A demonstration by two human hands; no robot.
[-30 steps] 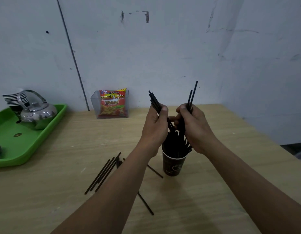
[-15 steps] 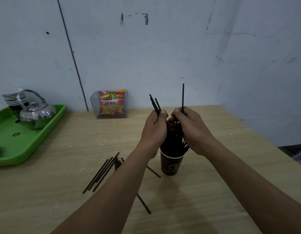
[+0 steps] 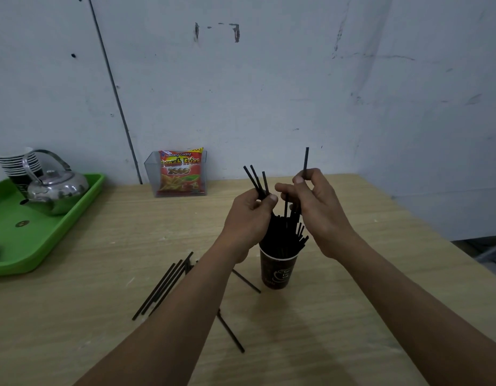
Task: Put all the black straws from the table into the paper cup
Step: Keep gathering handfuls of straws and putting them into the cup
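Straws (image 3: 255, 180), thin and black: several gripped in left hand (image 3: 249, 218), one pinched in right hand (image 3: 320, 213).

1. left hand (image 3: 248, 218): raised, back to camera, fingers curled round a few straws (image 3: 255, 179).
2. right hand (image 3: 322, 215): raised just beside it, thumb and forefinger pinching one upright straw (image 3: 306, 162).
3. forearms (image 3: 168, 316): bare, extended forward, converging.

A: Colour of the straws (image 3: 283, 235)?
B: Black, all units. The paper cup (image 3: 277, 271): dark brown, white rim, pale printed cup emblem.
A: And the table (image 3: 352, 316)?
B: Light wood grain. The tray (image 3: 46, 240): plain green. The kettle (image 3: 57, 188): polished silver. The snack packet (image 3: 180, 174): red and yellow print.
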